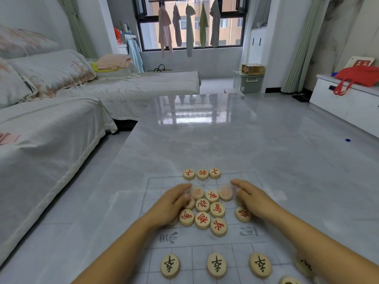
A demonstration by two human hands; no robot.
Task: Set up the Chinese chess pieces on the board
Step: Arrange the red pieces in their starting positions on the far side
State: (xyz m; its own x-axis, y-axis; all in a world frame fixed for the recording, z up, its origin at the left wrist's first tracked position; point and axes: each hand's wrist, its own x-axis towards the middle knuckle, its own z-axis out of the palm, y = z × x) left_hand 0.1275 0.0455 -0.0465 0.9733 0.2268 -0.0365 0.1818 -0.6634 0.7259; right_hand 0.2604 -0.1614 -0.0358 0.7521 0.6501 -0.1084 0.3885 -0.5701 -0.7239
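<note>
Fingers (181,189) of my left hand (172,203) and right hand (253,199) meet 2 blurred round red-lettered wooden pieces (225,193); grip not determinable. Seat each on a grid intersection of the pale printed board (153,185), flanking 3 placed pieces (202,174).

A single head-worn wide-angle view looks forward and down, close over the translucent grid-printed chess board (235,251), facing the far black-framed window (149,35)

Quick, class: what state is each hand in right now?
Left hand: at a blurred red piece; grip cannot be told.
Right hand: at another blurred red piece; grip cannot be told.
</note>
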